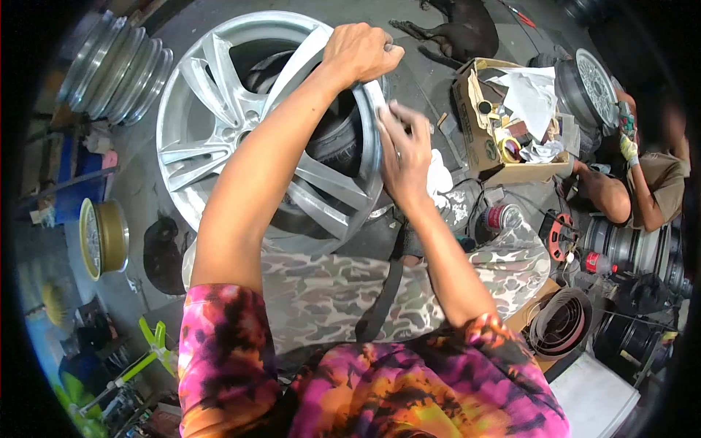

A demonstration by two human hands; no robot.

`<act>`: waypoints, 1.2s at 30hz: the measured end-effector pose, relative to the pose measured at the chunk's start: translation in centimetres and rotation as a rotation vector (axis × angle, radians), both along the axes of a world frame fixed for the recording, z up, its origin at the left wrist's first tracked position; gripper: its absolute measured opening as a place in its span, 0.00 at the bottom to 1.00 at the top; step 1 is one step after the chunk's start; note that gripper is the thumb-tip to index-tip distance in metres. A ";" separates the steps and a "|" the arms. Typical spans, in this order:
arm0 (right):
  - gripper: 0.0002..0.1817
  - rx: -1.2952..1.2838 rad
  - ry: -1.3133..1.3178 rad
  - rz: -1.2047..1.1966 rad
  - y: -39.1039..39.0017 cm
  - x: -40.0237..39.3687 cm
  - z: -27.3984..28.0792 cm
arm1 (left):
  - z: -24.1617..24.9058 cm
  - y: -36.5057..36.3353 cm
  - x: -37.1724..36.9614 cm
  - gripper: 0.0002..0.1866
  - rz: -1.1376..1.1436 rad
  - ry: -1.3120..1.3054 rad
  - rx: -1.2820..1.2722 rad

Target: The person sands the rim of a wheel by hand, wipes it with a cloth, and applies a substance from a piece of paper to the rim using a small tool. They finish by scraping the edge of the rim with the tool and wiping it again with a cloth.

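Observation:
A large silver alloy wheel rim [191,157] with split spokes lies in front of me, face up and slightly tilted. My left hand [359,52] is closed in a fist over the rim's upper right edge, its forearm crossing above the spokes. Lower on that edge, my right hand [406,155] has its thumb and fingers pressed against the lip. A pale strip [374,96] shows along the lip between both hands; I cannot tell whether it is abrasive paper or bare metal. Dark tyre rubber [337,146] appears through the spoke gaps.
A cardboard box [504,174] of papers and tape stands to the right. Beyond it a gloved person [646,182] works at another wheel [595,87]. A dark dog [464,29] lies at the back. Stacked rims [113,69] and a gold rim [104,237] are at left.

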State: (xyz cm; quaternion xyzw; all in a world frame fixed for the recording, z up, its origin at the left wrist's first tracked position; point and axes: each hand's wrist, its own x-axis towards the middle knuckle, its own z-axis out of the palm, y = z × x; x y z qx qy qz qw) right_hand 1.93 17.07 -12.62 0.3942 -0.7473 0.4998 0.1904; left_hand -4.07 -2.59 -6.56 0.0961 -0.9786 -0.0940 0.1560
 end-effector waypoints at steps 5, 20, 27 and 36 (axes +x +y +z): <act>0.22 0.114 0.016 0.103 3.8 1.9 -1.6 | 0.9 0.2 -0.3 0.22 0.006 -0.030 0.016; 0.25 0.204 0.302 0.215 1.5 -3.8 0.5 | 1.2 0.8 -0.2 0.21 0.064 -0.072 -0.046; 0.27 0.330 0.304 0.410 5.1 -3.1 -1.7 | 0.6 1.0 -0.3 0.20 0.069 -0.040 -0.043; 0.23 0.135 0.135 0.245 4.4 -0.7 -1.8 | 0.9 0.5 -0.4 0.21 0.067 -0.028 -0.043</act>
